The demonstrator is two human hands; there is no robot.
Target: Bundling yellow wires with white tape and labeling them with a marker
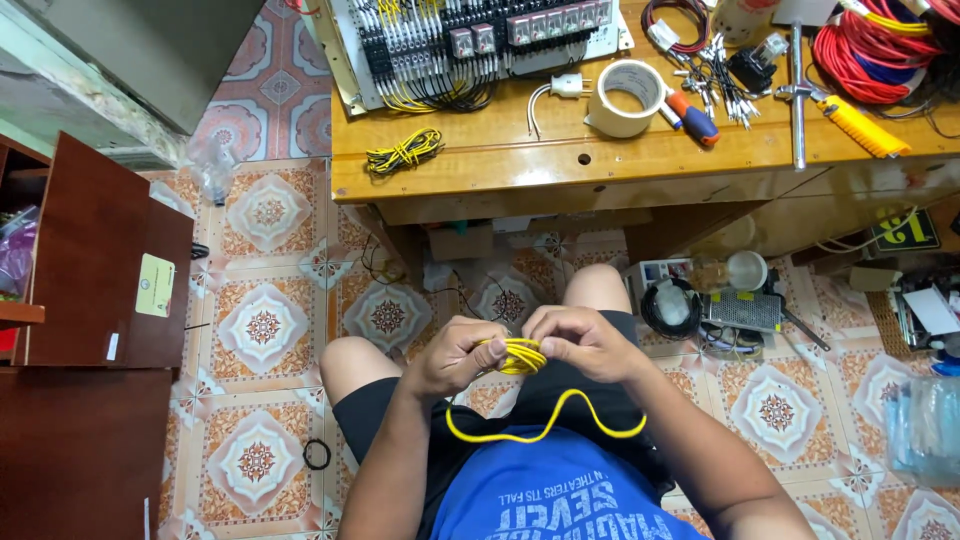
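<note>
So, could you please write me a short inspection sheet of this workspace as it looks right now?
Surface: wooden bench, crowded along the back.
Job's things: yellow wire, bunched between both hands, one loop hanging over the lap.
Clutter: tape roll, screwdriver, yellow-handled tool, white plug.
Hands: left hand and right hand both closed on the wire.
Cables: relay panel with black and yellow wiring; yellow bundle; red coil.
Surroundings: patterned tile floor, brown cabinet on the left, black ring, parts under the bench.
</note>
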